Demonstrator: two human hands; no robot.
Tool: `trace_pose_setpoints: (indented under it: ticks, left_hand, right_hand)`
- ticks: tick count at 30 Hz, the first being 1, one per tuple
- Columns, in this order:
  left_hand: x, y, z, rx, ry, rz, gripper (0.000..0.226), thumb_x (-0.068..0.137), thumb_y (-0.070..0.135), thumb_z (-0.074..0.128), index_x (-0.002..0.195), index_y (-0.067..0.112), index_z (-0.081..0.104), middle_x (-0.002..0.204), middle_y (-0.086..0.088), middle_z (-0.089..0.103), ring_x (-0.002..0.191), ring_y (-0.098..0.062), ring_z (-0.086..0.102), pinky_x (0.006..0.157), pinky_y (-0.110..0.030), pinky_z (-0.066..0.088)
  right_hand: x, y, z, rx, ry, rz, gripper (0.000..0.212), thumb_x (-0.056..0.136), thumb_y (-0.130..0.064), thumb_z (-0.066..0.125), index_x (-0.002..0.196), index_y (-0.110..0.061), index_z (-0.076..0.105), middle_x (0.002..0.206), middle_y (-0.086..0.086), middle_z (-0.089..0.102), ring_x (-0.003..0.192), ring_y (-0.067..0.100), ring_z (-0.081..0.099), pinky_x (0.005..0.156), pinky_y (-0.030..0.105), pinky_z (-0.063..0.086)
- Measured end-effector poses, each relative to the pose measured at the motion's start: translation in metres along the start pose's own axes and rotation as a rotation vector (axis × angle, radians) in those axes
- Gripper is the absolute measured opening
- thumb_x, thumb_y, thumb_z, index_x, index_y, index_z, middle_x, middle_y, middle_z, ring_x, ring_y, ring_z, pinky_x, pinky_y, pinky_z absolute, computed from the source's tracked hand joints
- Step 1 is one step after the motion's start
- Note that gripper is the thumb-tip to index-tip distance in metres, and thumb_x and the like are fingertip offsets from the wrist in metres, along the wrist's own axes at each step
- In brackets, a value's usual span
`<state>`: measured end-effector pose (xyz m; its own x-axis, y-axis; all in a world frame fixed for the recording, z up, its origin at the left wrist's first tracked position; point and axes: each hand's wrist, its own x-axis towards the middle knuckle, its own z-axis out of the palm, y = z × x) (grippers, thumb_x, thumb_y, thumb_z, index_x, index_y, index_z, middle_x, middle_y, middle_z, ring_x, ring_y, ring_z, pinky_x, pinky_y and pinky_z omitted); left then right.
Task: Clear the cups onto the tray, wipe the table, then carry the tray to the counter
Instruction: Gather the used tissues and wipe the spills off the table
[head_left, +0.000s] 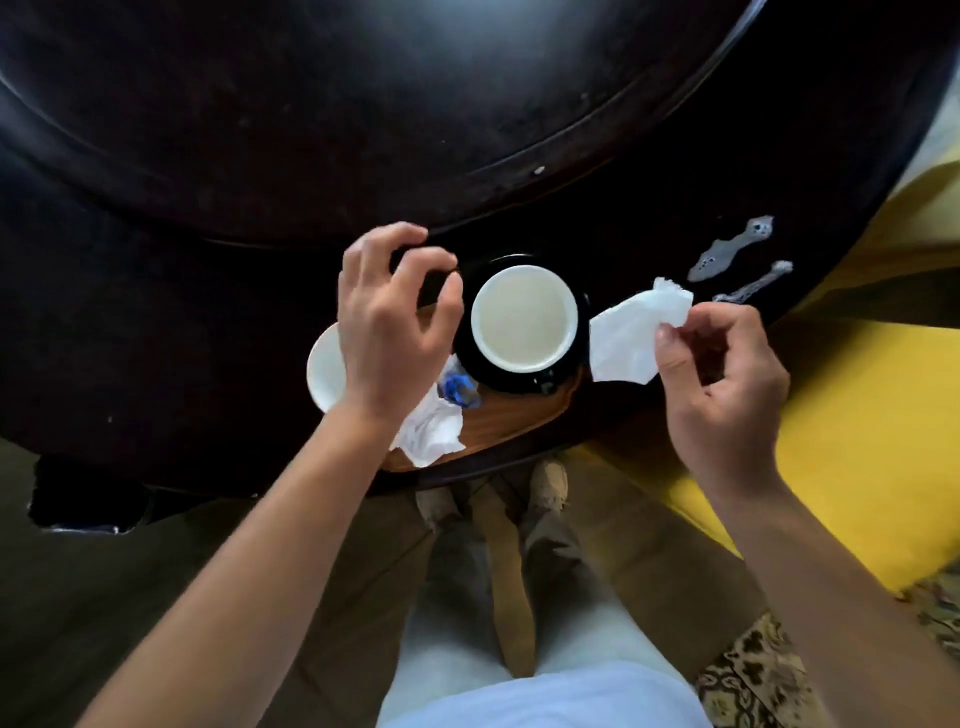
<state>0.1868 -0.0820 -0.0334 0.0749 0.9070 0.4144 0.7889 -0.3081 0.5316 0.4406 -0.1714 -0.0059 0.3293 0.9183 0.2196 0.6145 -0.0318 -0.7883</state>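
Nearest, on the oval wooden tray (519, 415), lie a crumpled white napkin (434, 434) and a white cup on a black saucer (524, 318). Beside that tray, the right hand (727, 384) pinches a white tissue (631, 338); the left hand (389, 322) hovers, fingers loosely curled, empty. Wiping seems next: two pale spills (732, 249) lie beyond. A second white cup (324, 369) is half hidden.

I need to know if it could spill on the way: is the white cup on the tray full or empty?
Empty: the white cup stands upright on its dark saucer, its pale bottom bare, no liquid visible.
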Motion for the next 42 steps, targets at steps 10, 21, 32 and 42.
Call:
trace_pose_setpoints:
  ticks: [10, 21, 32, 42]
  left_hand:
    - [0.162, 0.012, 0.136, 0.224, -0.380, 0.175, 0.053, 0.102, 0.054, 0.042, 0.145, 0.028, 0.059, 0.164, -0.007, 0.039, 0.155, -0.035, 0.027, 0.125, -0.049, 0.022]
    - [0.205, 0.041, 0.211, 0.281, -0.582, 0.158, 0.058, 0.100, 0.067, 0.038, 0.152, 0.043, 0.043, 0.171, -0.001, 0.023, 0.160, -0.029, 0.010, 0.128, -0.050, 0.006]
    - [0.227, 0.005, 0.202, 0.312, -0.545, 0.308, 0.057, 0.102, 0.062, 0.041, 0.152, 0.036, 0.047, 0.167, -0.003, 0.033, 0.155, -0.033, 0.025, 0.124, -0.049, 0.019]
    - [0.226, -0.011, 0.203, 0.234, -0.564, 0.254, 0.058, 0.103, 0.060, 0.040, 0.156, 0.036, 0.042, 0.171, -0.002, 0.025, 0.160, -0.027, 0.012, 0.129, -0.050, 0.006]
  right_hand:
    - [0.099, 0.153, -0.073, -0.370, 0.075, 0.214, 0.015, 0.092, -0.021, 0.062, 0.102, -0.011, 0.067, 0.099, 0.012, 0.067, 0.089, 0.030, 0.062, 0.076, 0.035, 0.047]
    - [0.129, 0.205, -0.052, -0.448, -0.048, 0.325, 0.012, 0.092, -0.021, 0.060, 0.101, -0.016, 0.067, 0.098, 0.009, 0.070, 0.090, 0.033, 0.064, 0.070, 0.035, 0.045]
    - [0.131, 0.190, -0.031, -0.477, -0.080, 0.496, 0.014, 0.093, -0.022, 0.058, 0.099, -0.010, 0.063, 0.099, 0.012, 0.066, 0.088, 0.035, 0.061, 0.068, 0.031, 0.036]
    - [0.080, 0.143, 0.015, -0.412, 0.002, 0.659, 0.009, 0.087, -0.021, 0.066, 0.086, -0.018, 0.057, 0.078, -0.003, 0.060, 0.071, 0.019, 0.052, 0.063, 0.030, 0.036]
